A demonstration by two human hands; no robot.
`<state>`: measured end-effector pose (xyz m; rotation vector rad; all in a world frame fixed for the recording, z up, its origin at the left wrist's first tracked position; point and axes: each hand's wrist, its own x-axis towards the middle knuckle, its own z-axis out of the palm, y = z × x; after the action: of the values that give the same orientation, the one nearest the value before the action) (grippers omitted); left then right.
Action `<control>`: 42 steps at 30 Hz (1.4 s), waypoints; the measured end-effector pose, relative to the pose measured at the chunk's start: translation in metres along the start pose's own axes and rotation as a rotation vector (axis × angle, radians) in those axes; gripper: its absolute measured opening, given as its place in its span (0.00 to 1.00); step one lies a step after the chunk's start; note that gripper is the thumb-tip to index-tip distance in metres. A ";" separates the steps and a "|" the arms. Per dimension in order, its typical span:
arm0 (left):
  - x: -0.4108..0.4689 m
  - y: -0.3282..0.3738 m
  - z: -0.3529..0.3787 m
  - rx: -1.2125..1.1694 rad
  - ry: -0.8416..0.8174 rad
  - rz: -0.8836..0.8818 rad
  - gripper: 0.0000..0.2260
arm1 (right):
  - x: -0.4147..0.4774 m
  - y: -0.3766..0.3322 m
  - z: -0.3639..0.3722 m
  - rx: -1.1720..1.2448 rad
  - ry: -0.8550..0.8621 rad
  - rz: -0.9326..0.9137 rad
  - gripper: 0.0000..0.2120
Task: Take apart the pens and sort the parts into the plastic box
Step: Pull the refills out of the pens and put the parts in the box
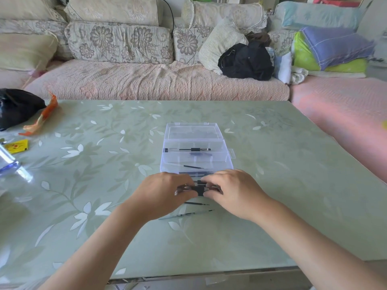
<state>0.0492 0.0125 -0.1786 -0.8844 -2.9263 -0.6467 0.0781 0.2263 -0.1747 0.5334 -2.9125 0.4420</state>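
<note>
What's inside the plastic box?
The plastic box holds pen parts: a barrel with black grip in the far compartment, a refill in the middle. The left hand and right hand cover much of the nearest.

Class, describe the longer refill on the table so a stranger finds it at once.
On the green table, find the clear box, with the left hand and right hand before it. Two thin refills lie nearer the person. The longer refill is the nearest, tilted and pale, unlike the shorter dark refill.
</note>
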 end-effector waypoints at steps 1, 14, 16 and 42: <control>0.000 0.000 0.000 0.003 0.000 0.005 0.07 | -0.001 0.000 0.001 -0.023 -0.013 -0.026 0.10; 0.001 0.000 0.001 -0.009 -0.031 -0.050 0.09 | 0.000 -0.003 -0.001 -0.010 0.106 -0.028 0.05; 0.001 0.001 0.002 -0.019 -0.044 -0.045 0.09 | 0.001 -0.004 -0.001 -0.013 0.148 -0.010 0.02; 0.000 0.002 0.003 0.004 -0.025 0.016 0.05 | 0.002 -0.002 -0.004 0.081 0.102 0.013 0.04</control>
<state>0.0506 0.0147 -0.1807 -0.9215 -2.9377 -0.6339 0.0772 0.2252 -0.1700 0.4884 -2.8117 0.5729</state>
